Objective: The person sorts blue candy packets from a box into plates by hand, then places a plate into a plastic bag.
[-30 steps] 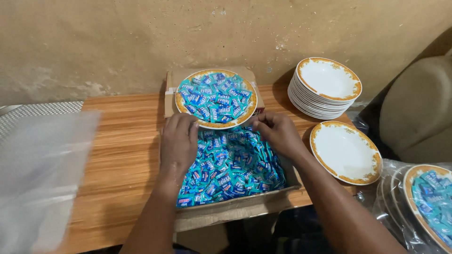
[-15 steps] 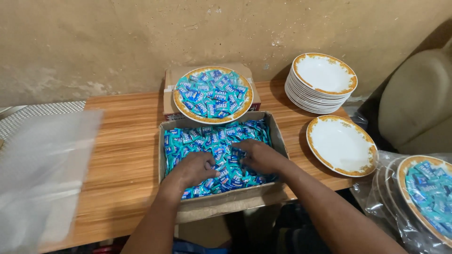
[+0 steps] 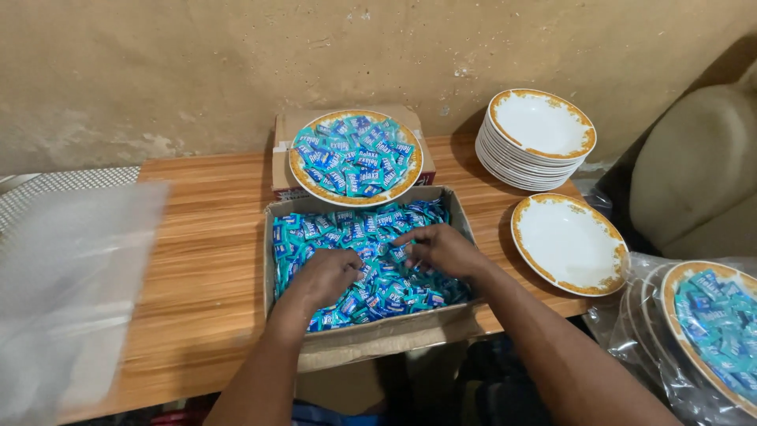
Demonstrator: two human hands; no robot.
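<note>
While curled, both hands (image 3: 327, 278) touch sweets (image 3: 359, 244)

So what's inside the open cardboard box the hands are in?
The cardboard box is filled with small blue and teal wrapped sweets. The left hand and right hand rest in the pile, covering some. The box's bottom is hidden under the sweets.

Place: plain home or small shop back room | Signs: rough stained plaster wall (image 3: 197, 71) across top, wooden table (image 3: 205, 237) centre, stacked plates (image 3: 536, 142) upper right
</note>
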